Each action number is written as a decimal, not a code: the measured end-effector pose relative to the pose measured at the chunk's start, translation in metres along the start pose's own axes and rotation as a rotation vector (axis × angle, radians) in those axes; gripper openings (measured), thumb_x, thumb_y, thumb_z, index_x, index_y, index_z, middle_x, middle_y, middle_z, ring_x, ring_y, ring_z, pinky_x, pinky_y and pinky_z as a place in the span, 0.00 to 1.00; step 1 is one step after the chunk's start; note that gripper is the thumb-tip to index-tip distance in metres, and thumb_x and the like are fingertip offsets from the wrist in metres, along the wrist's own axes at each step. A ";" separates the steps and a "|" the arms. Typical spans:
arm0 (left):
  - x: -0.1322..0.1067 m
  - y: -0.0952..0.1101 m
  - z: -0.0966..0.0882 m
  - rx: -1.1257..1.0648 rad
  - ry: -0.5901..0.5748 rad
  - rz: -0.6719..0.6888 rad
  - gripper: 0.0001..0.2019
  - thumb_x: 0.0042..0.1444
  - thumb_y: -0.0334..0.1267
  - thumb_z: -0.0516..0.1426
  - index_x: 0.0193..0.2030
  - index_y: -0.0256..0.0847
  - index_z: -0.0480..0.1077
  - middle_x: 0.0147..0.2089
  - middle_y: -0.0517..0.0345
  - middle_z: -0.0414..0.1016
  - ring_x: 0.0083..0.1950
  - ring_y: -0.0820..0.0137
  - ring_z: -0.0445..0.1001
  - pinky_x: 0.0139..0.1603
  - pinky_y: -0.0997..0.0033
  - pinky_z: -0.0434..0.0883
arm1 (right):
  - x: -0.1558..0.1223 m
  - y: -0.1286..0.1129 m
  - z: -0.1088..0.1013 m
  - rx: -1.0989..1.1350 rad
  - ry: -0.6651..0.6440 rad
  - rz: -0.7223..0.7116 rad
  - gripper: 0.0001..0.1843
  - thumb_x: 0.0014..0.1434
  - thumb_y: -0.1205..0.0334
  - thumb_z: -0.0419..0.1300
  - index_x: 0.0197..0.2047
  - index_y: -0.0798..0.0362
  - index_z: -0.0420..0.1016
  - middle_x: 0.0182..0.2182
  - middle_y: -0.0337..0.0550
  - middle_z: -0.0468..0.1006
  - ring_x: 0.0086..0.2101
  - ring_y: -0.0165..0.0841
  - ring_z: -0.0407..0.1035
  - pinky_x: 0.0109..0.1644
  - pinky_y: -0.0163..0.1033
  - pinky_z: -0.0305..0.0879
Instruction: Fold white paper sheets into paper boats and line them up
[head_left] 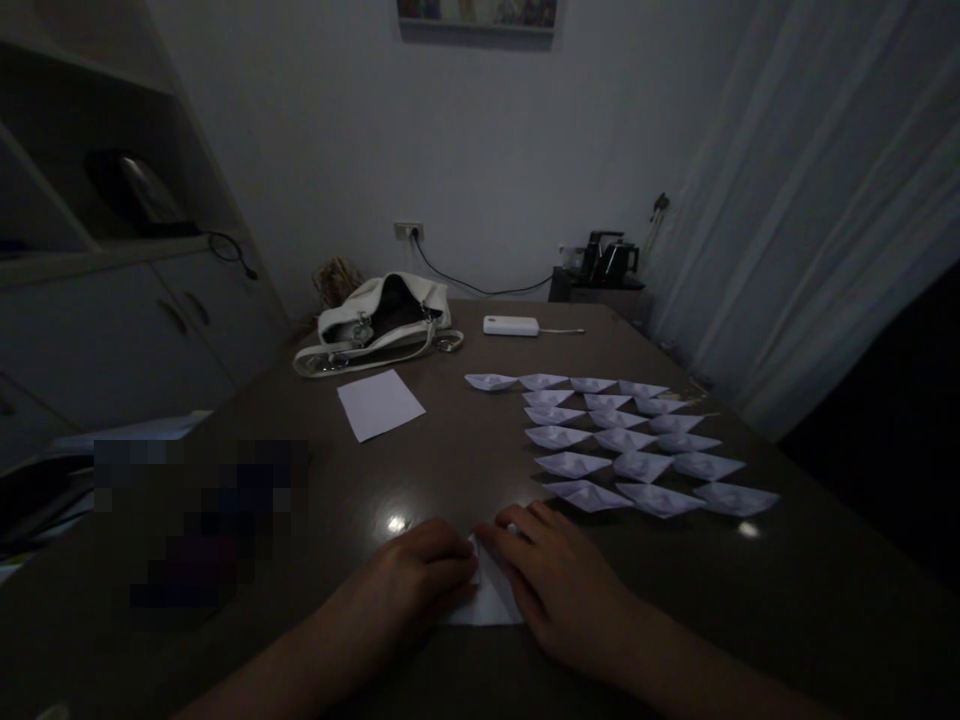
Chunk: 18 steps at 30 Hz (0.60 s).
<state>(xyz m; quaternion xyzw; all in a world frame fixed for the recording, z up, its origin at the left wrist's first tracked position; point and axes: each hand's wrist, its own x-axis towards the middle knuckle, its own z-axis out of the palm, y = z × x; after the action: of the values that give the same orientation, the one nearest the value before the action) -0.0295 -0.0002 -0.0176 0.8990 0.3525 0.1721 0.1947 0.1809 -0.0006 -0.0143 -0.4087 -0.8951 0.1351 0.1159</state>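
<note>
A partly folded sheet of white paper [491, 595] lies on the table near its front edge, between my two hands. My left hand [424, 580] pinches the paper's left part, its fingers curled and pressed together. On the right side, my right hand [551, 570] rests over the sheet with its fingers bent and a little apart, the fingertips at the upper fold. Both hands cover much of the paper. Folded paper boats [622, 440] stand in several rows to the right, the closest row just beyond my right hand. A stack of square white paper [381, 405] lies farther off on the left.
A white handbag [382, 320] sits at the table's far left, its strap in front. Right of it lies a white power bank [511, 326] with a short cable. Black kettles [616, 262] stand on a low cabinet behind. A blurred-out patch [217, 530] hides the left tabletop.
</note>
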 end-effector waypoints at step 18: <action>0.004 -0.003 -0.005 -0.045 -0.057 -0.052 0.12 0.60 0.24 0.50 0.42 0.39 0.72 0.37 0.54 0.74 0.41 0.65 0.70 0.41 0.68 0.67 | 0.001 -0.002 0.000 -0.068 -0.048 -0.014 0.28 0.55 0.70 0.51 0.60 0.53 0.64 0.49 0.51 0.69 0.47 0.43 0.60 0.50 0.49 0.61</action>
<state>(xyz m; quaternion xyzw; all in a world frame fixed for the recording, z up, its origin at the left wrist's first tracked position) -0.0305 0.0057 -0.0140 0.8895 0.3661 0.1493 0.2290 0.1785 -0.0009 -0.0138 -0.4026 -0.9047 0.1136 0.0812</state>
